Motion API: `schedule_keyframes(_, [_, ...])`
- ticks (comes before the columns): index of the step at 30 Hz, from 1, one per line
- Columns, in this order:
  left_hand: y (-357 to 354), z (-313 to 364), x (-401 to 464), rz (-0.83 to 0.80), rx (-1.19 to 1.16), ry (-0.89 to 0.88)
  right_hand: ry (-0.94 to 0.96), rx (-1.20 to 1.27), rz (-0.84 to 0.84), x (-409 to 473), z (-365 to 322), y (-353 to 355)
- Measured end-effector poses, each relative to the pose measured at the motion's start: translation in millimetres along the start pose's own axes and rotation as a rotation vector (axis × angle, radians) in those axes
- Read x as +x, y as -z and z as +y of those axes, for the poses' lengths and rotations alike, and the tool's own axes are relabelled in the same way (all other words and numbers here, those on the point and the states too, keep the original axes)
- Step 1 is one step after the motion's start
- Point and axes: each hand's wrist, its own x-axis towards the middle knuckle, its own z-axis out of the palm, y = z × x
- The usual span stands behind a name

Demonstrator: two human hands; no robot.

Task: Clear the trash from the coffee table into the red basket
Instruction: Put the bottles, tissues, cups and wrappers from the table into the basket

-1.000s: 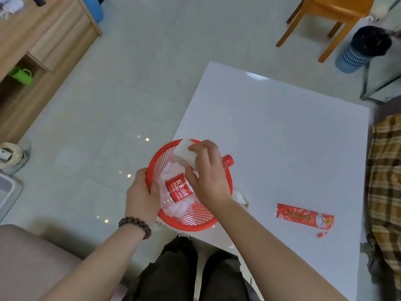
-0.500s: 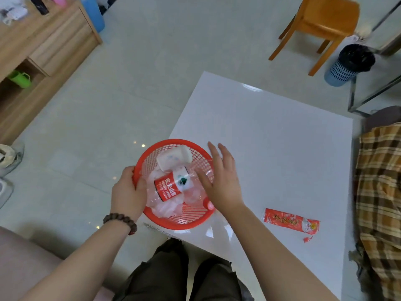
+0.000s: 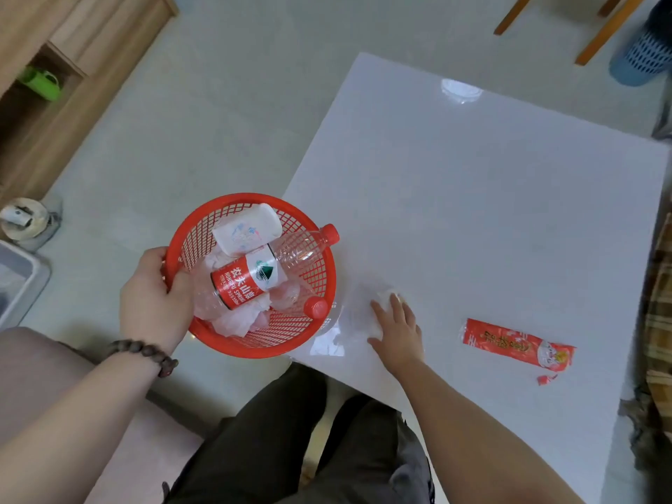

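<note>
My left hand [image 3: 154, 300] grips the left rim of the red basket [image 3: 203, 231], held at the near left corner of the white coffee table [image 3: 472, 198]. Inside lie a clear bottle with a red label [image 3: 251, 280], a white tissue pack [image 3: 247, 229], crumpled tissues and a second red-capped bottle. My right hand [image 3: 398, 327] rests flat on the table just right of the basket, fingers spread over a clear plastic wrapper [image 3: 358, 314] with something pale at the fingertips. A red snack wrapper [image 3: 516, 345] lies further right, with a small torn red scrap [image 3: 545, 379] below it.
A wooden cabinet [image 3: 72, 67] stands at the far left with a green item in its shelf. Orange chair legs [image 3: 596, 34] and a blue bin [image 3: 643, 60] are at the far right. A plaid cloth [image 3: 662, 321] lies past the table's right edge. My knees are below the table edge.
My right hand let go of the white tissue pack into the basket, then moved right and down onto the table over the clear wrapper. The left hand kept hold of the basket.
</note>
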Motion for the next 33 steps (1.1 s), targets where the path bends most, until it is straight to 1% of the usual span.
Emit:
schedule_keyframes(3, [3.9, -4.2, -5.5, 0.009, 0.026, 0.010, -0.072, 0.071, 0.043, 6.3, -6.1, -6.9])
schedule_keyframes(5, [5.9, -3.2, -9.6, 0.010, 0.020, 0.025, -0.128, 0.205, 0.118, 4.6, -12.6, 1.7])
schedule_keyframes(7, [6.1, 1.4, -14.6, 0.005, 0.006, 0.029, -0.139, 0.363, 0.196, -4.3, -19.9, 21.5])
schedule_keyframes(9, [5.0, 8.1, -20.7, -0.003, -0.011, 0.021, -0.106, 0.482, 0.286, -21.4, -28.1, 50.0])
schedule_keyframes(13, [-1.2, 26.1, -33.3, -0.054, -0.065, 0.000, 0.025, 0.679, 0.567, -72.1, -42.5, 117.3])
schedule_keyframes(15, [-8.1, 37.8, -38.7, -0.088, -0.102, -0.007, 0.070, 0.808, 0.679, -99.4, -47.6, 148.7])
schedule_keyframes(16, [-12.3, 43.9, -41.1, -0.101, -0.119, -0.010, 0.096, 0.859, 0.708, -112.2, -49.7, 161.4])
schedule_keyframes(18, [-22.3, 58.2, -46.8, -0.128, -0.163, -0.005, 0.152, 0.907, 0.706, -134.0, -54.1, 177.2])
schedule_keyframes(20, [-32.5, 73.9, -53.9, -0.161, -0.197, -0.010, 0.191, 0.890, 0.650, -149.1, -59.5, 180.3])
schedule_keyframes(22, [-43.0, 90.1, -61.5, -0.192, -0.233, -0.037, 0.217, 0.793, 0.586, -156.1, -62.5, 175.7])
schedule_keyframes(25, [-56.2, 114.5, -72.8, -0.220, -0.252, -0.093, 0.228, 0.486, 0.471, -158.4, -58.3, 162.4])
schedule_keyframes(26, [-59.7, 121.7, -76.4, -0.224, -0.255, -0.111, 0.229, 0.384, 0.469, -159.0, -54.9, 159.6])
schedule_keyframes(28, [-64.3, 133.5, -84.6, -0.237, -0.276, -0.136, 0.291, 0.232, 0.490, -159.6, -48.5, 157.3])
schedule_keyframes(30, [-67.6, 142.5, -93.8, -0.261, -0.306, -0.149, 0.354, 0.154, 0.457, -159.0, -42.6, 156.5])
schedule_keyframes(33, [-72.5, 153.8, -108.6, -0.275, -0.324, -0.152, 0.361, 0.130, 0.332, -157.8, -30.5, 154.2])
